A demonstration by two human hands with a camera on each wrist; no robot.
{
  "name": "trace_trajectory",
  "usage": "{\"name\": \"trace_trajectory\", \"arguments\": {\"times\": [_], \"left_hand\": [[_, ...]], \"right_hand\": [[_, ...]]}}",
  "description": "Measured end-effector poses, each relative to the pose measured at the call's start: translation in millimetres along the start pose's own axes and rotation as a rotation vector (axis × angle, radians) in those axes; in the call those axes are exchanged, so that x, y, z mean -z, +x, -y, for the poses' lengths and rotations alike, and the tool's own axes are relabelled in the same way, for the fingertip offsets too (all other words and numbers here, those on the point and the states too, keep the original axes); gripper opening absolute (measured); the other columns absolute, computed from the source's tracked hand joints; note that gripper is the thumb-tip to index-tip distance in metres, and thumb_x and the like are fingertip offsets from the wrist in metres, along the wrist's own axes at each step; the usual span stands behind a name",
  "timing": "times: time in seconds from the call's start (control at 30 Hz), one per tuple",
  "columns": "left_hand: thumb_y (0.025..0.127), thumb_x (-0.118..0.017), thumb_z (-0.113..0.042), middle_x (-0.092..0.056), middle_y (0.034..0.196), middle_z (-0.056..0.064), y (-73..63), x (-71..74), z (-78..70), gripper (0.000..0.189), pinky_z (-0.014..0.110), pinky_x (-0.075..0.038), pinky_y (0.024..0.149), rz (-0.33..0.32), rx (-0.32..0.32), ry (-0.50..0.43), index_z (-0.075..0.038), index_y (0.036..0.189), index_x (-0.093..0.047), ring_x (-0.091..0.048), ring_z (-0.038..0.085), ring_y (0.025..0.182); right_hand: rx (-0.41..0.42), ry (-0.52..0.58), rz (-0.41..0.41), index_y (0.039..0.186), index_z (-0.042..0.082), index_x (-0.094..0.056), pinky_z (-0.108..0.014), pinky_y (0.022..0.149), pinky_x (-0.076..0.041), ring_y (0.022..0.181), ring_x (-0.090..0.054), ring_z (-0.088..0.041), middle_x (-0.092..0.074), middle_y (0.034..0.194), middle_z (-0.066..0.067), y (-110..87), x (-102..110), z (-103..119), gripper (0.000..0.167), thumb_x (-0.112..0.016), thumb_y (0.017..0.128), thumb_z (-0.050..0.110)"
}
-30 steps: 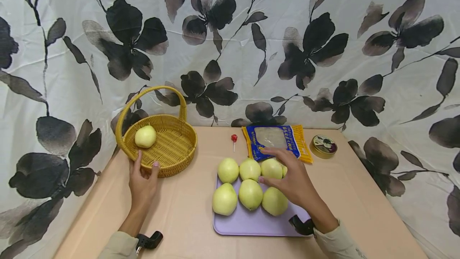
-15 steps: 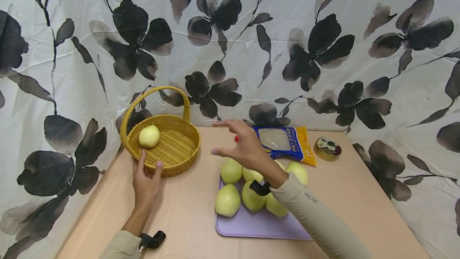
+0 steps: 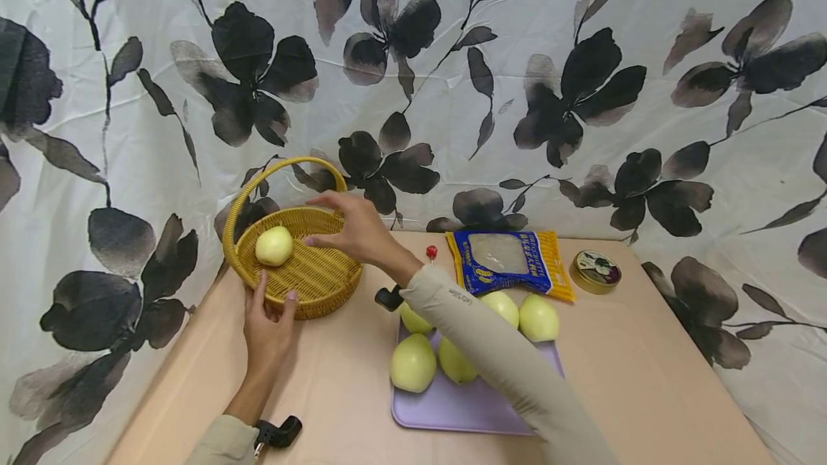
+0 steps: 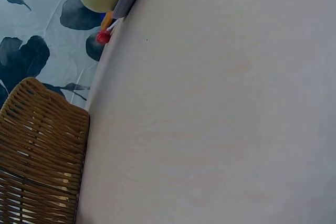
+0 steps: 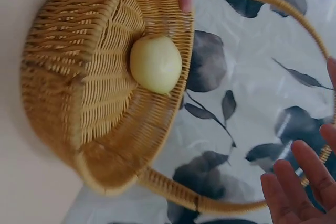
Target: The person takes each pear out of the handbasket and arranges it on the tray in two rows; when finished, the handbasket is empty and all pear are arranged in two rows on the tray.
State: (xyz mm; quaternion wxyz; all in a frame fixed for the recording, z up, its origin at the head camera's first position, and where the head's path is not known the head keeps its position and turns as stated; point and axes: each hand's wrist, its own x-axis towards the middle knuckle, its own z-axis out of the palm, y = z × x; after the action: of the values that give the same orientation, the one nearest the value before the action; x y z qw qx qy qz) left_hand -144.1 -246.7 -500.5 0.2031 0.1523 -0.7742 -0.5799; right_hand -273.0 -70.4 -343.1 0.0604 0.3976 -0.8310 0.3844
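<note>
A yellow woven basket [image 3: 323, 303] with a tall arched handle stands at the left of the table. Inside it, toward the left, lies one round pale-green fruit [image 3: 274, 246] that looks like a pear. My left hand [image 3: 268, 332] touches the basket's front rim with finger and thumb extended. Over the basket's right side reaches my right hand [image 3: 358, 228], holding nothing, its thumb and fingers spread apart beside the fruit. In the right wrist view, the right fingers [image 5: 302, 182] are clear of the fruit. The left wrist view shows the basket's side [image 4: 42, 150] but no hand.
A lilac tray [image 3: 465, 411] with several similar fruits [image 3: 413, 364] sits at the centre, partly hidden by my right sleeve. Behind it are a red lollipop [image 3: 431, 252], a blue-and-yellow packet [image 3: 504, 257] and a round gold tin [image 3: 594, 271]. A floral cloth hangs at the back.
My right hand has moved left from above the tray's fruits to the basket, with nothing in it. The left hand has stayed at the basket's rim. The view has shifted slightly.
</note>
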Motion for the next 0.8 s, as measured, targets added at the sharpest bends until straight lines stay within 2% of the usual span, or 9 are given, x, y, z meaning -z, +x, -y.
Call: {"name": "trace_trajectory", "arguments": {"times": [0.07,0.23,0.43,0.67,0.8], "left_hand": [[0.109,-0.061,-0.039,-0.001,0.18,0.003,0.6,-0.7,0.3,0.078,0.052,-0.03,0.13,-0.004,-0.002,0.004,-0.031,0.172,-0.017,-0.021,0.025,0.163],[0.109,-0.06,-0.041,0.003,0.18,0.001,1.2,-1.3,1.0,0.078,0.052,-0.029,0.13,0.006,0.003,0.01,-0.032,0.172,-0.015,-0.021,0.028,0.164],[0.109,-0.061,-0.04,0.005,0.18,-0.003,2.8,-3.0,3.5,0.078,0.051,-0.03,0.13,-0.002,0.0,0.002,-0.032,0.172,-0.016,-0.022,0.027,0.163],[0.109,-0.061,-0.039,0.005,0.18,-0.006,1.4,-2.1,3.4,0.077,0.048,-0.033,0.128,-0.008,-0.005,0.006,-0.033,0.171,-0.017,-0.027,0.03,0.162],[0.109,-0.061,-0.038,0.01,0.179,-0.007,-0.4,-1.6,2.4,0.077,0.047,-0.033,0.128,0.001,-0.003,0.001,-0.035,0.171,-0.015,-0.024,0.031,0.163]], "right_hand": [[-0.013,0.0,0.021,0.143,0.022,-0.067,-0.034,0.11,-0.055,0.133,-0.064,-0.018,-0.068,0.144,0.004,12.9,-9.7,-1.0,0.064,-0.091,0.086,0.04],[-0.07,0.051,0.062,0.144,0.025,-0.066,-0.027,0.11,-0.054,0.136,-0.062,-0.013,-0.067,0.146,0.006,43.1,-33.6,-6.6,0.065,-0.091,0.086,0.04],[-0.141,0.113,0.04,0.141,0.026,-0.068,-0.023,0.107,-0.055,0.135,-0.063,-0.013,-0.069,0.143,0.003,75.7,-63.9,-16.2,0.062,-0.091,0.086,0.04],[-0.213,0.094,0.044,0.139,0.031,-0.07,-0.023,0.109,-0.053,0.136,-0.061,-0.009,-0.069,0.143,0.008,92.8,-89.2,-27.7,0.059,-0.091,0.085,0.041],[-0.209,0.07,0.078,0.139,0.03,-0.07,-0.025,0.112,-0.051,0.139,-0.06,-0.013,-0.068,0.145,0.006,96.8,-100.6,-34.5,0.057,-0.09,0.086,0.039]]}}
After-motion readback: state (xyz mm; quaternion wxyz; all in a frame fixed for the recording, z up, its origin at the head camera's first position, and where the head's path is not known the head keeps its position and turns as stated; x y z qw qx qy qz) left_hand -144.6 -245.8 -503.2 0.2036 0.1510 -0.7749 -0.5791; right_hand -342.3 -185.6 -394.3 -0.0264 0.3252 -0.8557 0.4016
